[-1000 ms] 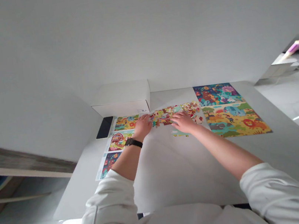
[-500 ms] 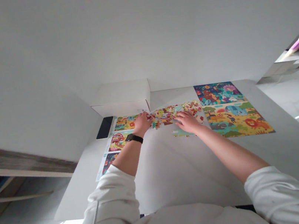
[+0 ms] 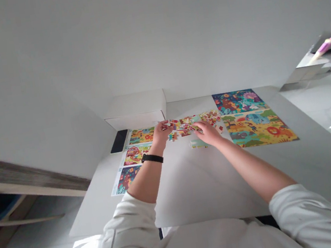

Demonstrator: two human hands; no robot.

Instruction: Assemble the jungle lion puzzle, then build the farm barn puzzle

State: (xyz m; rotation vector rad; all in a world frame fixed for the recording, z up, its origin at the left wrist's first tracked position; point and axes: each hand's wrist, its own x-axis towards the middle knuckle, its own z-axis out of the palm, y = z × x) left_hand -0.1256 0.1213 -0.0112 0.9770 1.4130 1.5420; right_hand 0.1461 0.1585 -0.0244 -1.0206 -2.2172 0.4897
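Note:
A heap of loose jigsaw puzzle pieces [image 3: 184, 127] spreads across the far middle of the white table. My left hand [image 3: 162, 132], a black watch band on its wrist, is closed at the heap's left end, pinching a puzzle piece [image 3: 172, 122] with red and white on it. At the heap's near side, my right hand [image 3: 208, 132] has its fingers curled down among the pieces; what its fingertips grip is hidden. Close below that hand lies a joined pale-green strip of puzzle [image 3: 198, 144], flat on the table.
Two finished-looking picture panels, a dark-blue one [image 3: 238, 101] and a yellow animal one [image 3: 261, 128], lie at the right. At the left are a sheet with three pictures [image 3: 123, 181] and a black phone [image 3: 119, 141]. A white box [image 3: 134, 104] stands against the wall.
My left hand has risen slightly and turned, and a puzzle piece now shows in its fingers. My right hand's fingers have drawn together from a flatter spread. The view has shifted a little.

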